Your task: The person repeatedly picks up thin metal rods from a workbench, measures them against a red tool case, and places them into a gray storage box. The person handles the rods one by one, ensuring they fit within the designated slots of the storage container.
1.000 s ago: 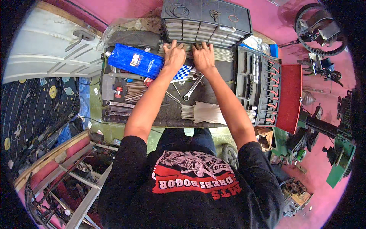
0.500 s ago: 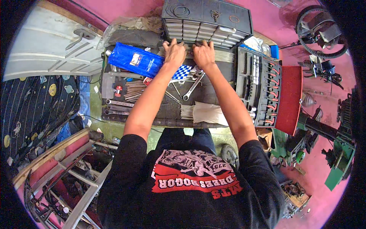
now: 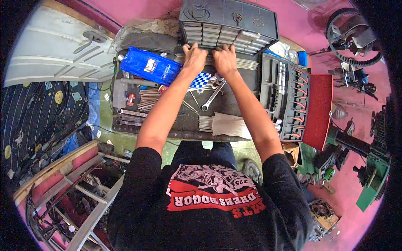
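Observation:
Both my hands rest across a row of long thin metal rods (image 3: 247,63) at the back of the workbench, just in front of the drawer cabinet (image 3: 228,37). My left hand (image 3: 194,58) lies over the left part of the row with its fingers bent around the far side. A short gap away, my right hand (image 3: 225,59) is curled over the same rods. The fingertips of both hands are partly hidden. Below the left wrist is a blue-and-white checkered piece (image 3: 201,80), next to a combination wrench (image 3: 212,98). A blue packet (image 3: 148,66) lies left of my left hand.
An open red toolbox (image 3: 316,111) with sockets and tools stands on the right. More rods (image 3: 148,98) and several wrenches (image 3: 132,118) lie at left. Near the front edge is a paper-wrapped bundle (image 3: 228,124). A metal frame (image 3: 90,196) stands low at left.
The whole view has shifted very slightly. Both hands stay over the rods, with only a small movement of the fingers.

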A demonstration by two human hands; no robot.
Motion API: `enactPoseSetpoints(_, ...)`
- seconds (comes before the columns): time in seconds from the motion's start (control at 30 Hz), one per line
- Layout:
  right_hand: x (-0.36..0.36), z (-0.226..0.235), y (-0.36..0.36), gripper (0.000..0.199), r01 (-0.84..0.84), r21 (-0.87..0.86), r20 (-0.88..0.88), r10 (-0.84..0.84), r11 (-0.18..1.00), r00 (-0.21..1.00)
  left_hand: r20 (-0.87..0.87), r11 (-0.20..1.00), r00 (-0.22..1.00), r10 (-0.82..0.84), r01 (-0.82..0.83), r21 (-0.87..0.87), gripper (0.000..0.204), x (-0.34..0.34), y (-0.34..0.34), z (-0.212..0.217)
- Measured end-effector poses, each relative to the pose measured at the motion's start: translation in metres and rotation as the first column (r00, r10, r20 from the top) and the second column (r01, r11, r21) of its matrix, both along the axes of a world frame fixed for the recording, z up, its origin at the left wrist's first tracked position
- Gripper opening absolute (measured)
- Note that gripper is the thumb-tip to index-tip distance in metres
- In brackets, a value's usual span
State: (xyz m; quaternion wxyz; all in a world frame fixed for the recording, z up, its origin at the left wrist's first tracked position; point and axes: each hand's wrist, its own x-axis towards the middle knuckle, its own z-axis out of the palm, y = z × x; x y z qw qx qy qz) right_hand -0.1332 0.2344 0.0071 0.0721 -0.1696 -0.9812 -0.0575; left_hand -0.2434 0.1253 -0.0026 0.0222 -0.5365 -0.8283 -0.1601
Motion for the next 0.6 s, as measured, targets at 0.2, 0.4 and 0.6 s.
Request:
enactPoseSetpoints(0.2,0.000,0.003,-0.005,0.016,-0.011,-0.004,-0.009,0.011,1.000,1.000,-0.094,1.000,0.995,-0.031,0.031,-0.001,0.014,0.001,-0.001,0.001)
enactPoseSetpoints(0.4,0.005,0.004,-0.005,0.018,-0.012,-0.011,-0.020,0.011,1.000,1.000,-0.101,0.998,0.994,-0.032,0.027,-0.048,0.016,0.006,-0.002,0.005)
enactPoseSetpoints(0.6,0.012,0.013,-0.008,0.028,-0.001,-0.059,0.030,0.003,0.998,1.000,-0.139,0.997,0.988,-0.074,0.072,-0.017,0.015,0.006,-0.009,0.006)
